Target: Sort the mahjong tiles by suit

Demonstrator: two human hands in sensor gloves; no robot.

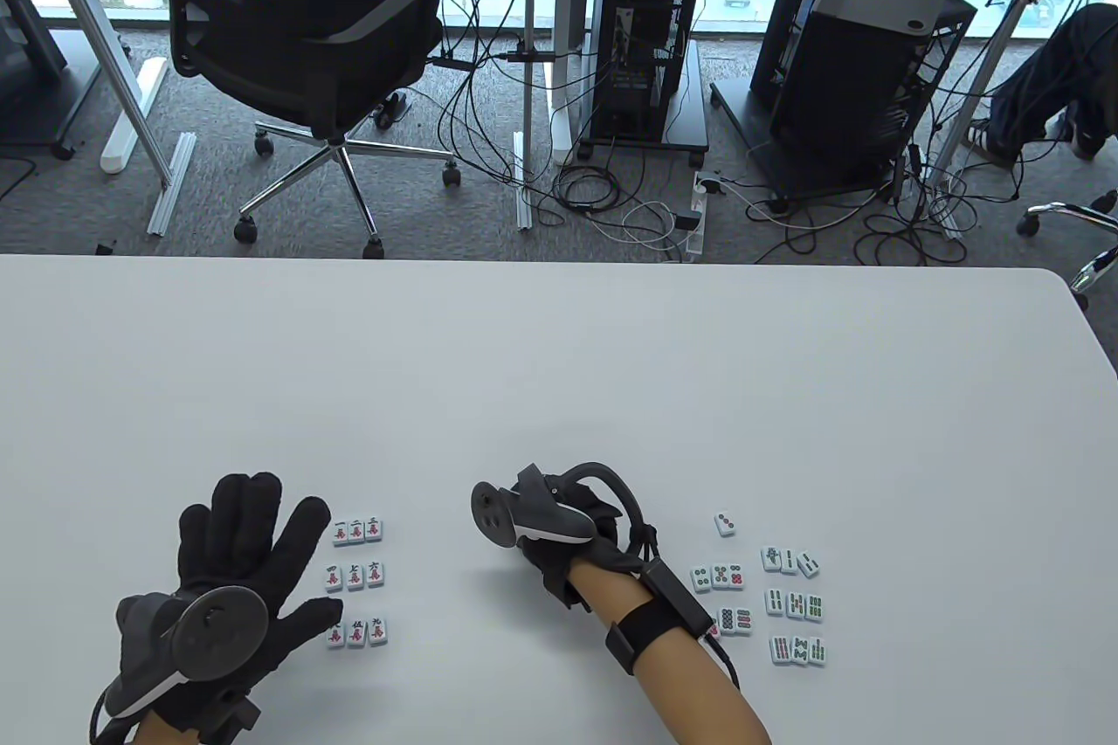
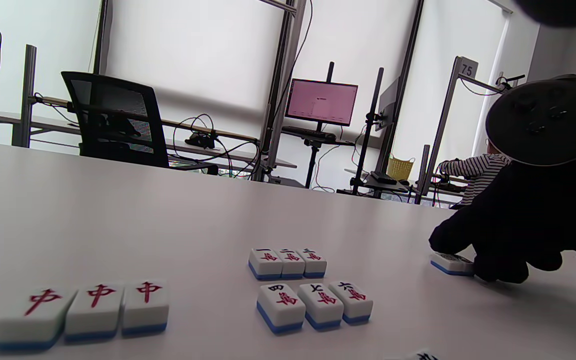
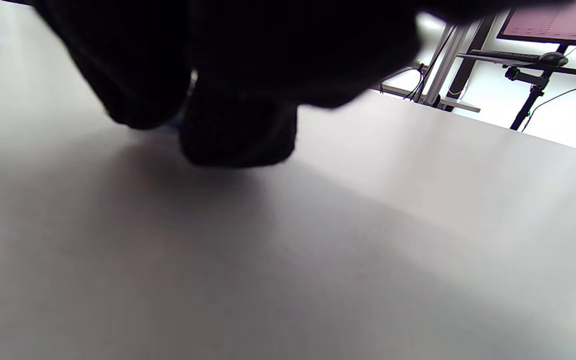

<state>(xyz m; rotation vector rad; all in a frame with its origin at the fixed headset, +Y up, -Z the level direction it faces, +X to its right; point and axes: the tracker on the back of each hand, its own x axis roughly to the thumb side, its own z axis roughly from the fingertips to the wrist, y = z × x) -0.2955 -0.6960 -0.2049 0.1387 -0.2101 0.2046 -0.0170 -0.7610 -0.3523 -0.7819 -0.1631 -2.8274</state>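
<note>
The big white table [image 1: 559,378] takes up the lower half of the table view, with both gloved hands near its front edge. The left hand [image 1: 231,557] in its black sensor glove lies flat, palm down, fingers straight and spread wide, holding nothing. Just to its right sits a 3 by 3 grid of white character-suit mahjong tiles with blue bases [image 1: 356,579], and the thumb tip touches or just overlaps the bottom row.

The right hand [image 1: 572,540] sits mid-table, knuckles up, fingers curled down under the tracker, so from above you can't see what they're doing. The left wrist view fills that in: the fingertips [image 2: 500,267] press down on a single white tile with a blue base [image 2: 450,263] lying flat on the table. The right wrist view only shows dark fingers with a sliver of blue between them.

That left wrist view also shows a row of 3 red-character tiles [image 2: 88,310] that the left hand hides in the table view.

Right of the forearm sit clusters of dot and bamboo tiles [image 1: 769,601], with 1 loose dot tile [image 1: 724,524] above them.
</note>
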